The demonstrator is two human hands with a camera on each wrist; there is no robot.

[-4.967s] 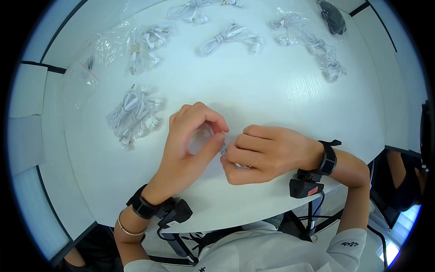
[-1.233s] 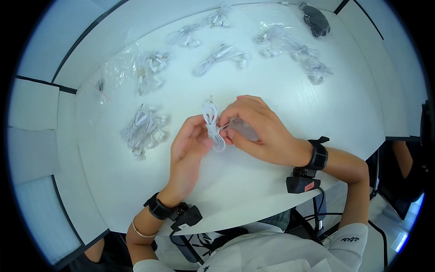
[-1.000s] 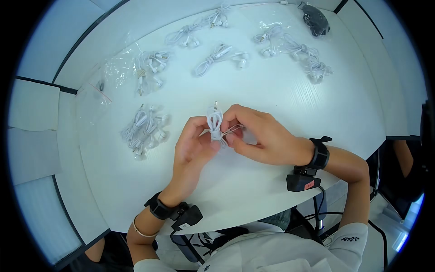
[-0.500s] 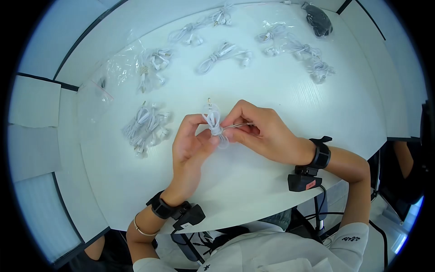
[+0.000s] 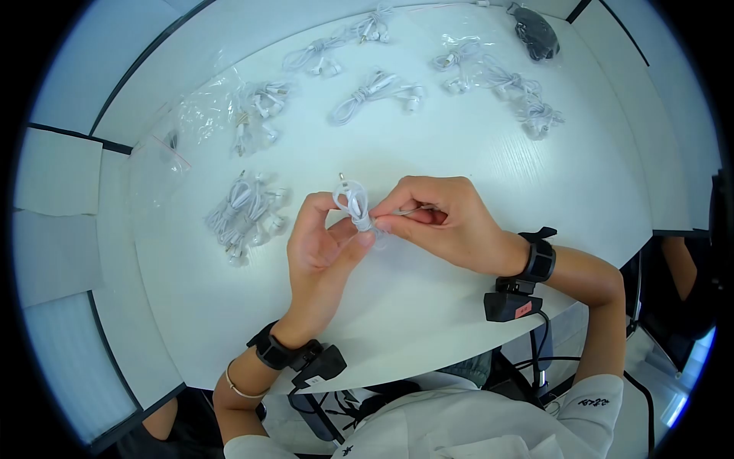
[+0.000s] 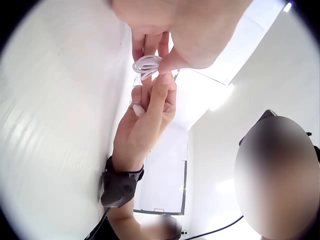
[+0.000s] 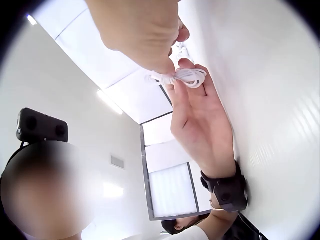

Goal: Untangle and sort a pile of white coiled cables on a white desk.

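In the head view a coiled white earphone cable [image 5: 355,203] is held upright over the near middle of the table, its metal plug pointing up and away. My left hand [image 5: 317,241] pinches the wound middle of the coil between thumb and fingers. From the right, my right hand [image 5: 443,222] pinches the cable strands that come off the coil's side, its other fingers curled under. The right wrist view shows the loops of the coil [image 7: 191,76] fanning out over the left fingers. A white earbud piece [image 6: 138,109] shows against the right palm in the left wrist view.
Bagged earphone bundles [image 5: 243,214] lie left of the hands. More bundles sit farther back, including a single one [image 5: 375,96] in the middle and several at the right [image 5: 508,84]. A dark bagged item [image 5: 537,32] lies at the back right; clear plastic bags [image 5: 202,111] at the back left.
Earlier the hands were close together over a hidden item; then the coil came into view in the left hand. Lately the coil tilts leftward and the right hand draws slightly to the right with the strands.
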